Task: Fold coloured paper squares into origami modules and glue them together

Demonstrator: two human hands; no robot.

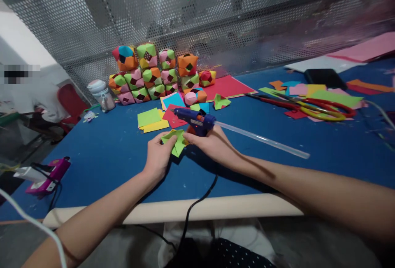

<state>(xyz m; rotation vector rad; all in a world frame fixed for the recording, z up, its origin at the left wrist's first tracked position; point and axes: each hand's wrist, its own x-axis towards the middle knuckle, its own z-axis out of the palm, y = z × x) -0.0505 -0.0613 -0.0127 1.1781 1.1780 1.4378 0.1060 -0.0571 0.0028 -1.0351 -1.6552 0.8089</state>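
Between the thumb and fingers of my left hand [158, 154] is a green folded paper piece [177, 145], held just above the blue table. My right hand [212, 142] is closed round a blue glue gun [195, 119], and its thumb reaches to the right edge of the folded piece. A long clear glue stick [262, 138] sticks out of the gun's back toward the right. The gun's nozzle points left, over loose paper squares [149, 117]. The fingers behind the gun's handle are partly hidden.
Stacked folded-paper cubes [151, 76] stand at the back against a perforated metal screen [216, 21]. Scissors [321, 109] lie among paper scraps at right. A bottle [101, 94] and a pink power strip [51, 175] are at left. A black cord [197, 202] hangs over the front edge.
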